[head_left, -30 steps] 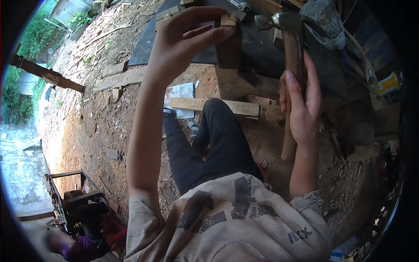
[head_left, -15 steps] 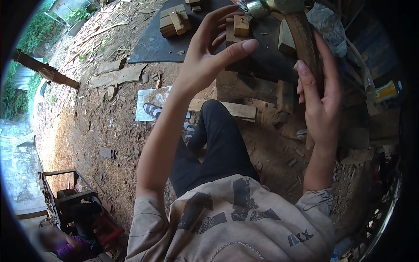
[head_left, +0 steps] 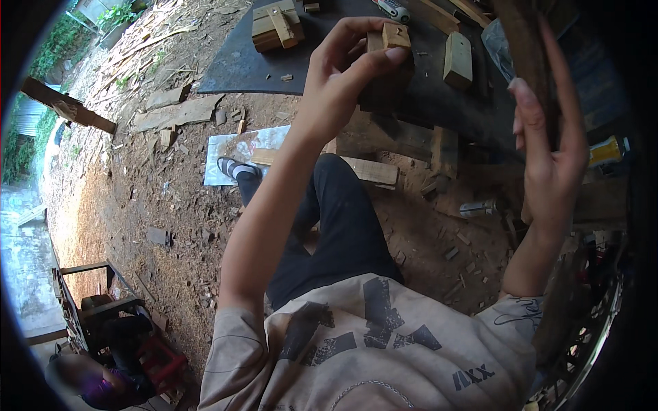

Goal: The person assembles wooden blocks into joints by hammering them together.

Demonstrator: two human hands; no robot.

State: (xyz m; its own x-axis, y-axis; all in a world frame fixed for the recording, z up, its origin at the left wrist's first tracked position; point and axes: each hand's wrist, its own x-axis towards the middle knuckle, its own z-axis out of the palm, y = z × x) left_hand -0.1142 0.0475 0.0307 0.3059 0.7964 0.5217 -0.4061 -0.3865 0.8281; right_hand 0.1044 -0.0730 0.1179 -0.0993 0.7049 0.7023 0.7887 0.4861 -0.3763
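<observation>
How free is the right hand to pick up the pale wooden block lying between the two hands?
Probably no: the right hand holds a wooden handle and would likely need to release it first, though nothing visible covers the pale wooden block.

The left hand (head_left: 340, 81) holds a wooden block (head_left: 397, 37), the right hand (head_left: 552, 152) a wooden handle (head_left: 525, 44).

Tan block (head_left: 396, 37), brown handle (head_left: 524, 44), beige shirt (head_left: 411, 373) with black print (head_left: 379, 301), red stool (head_left: 162, 365)
</observation>
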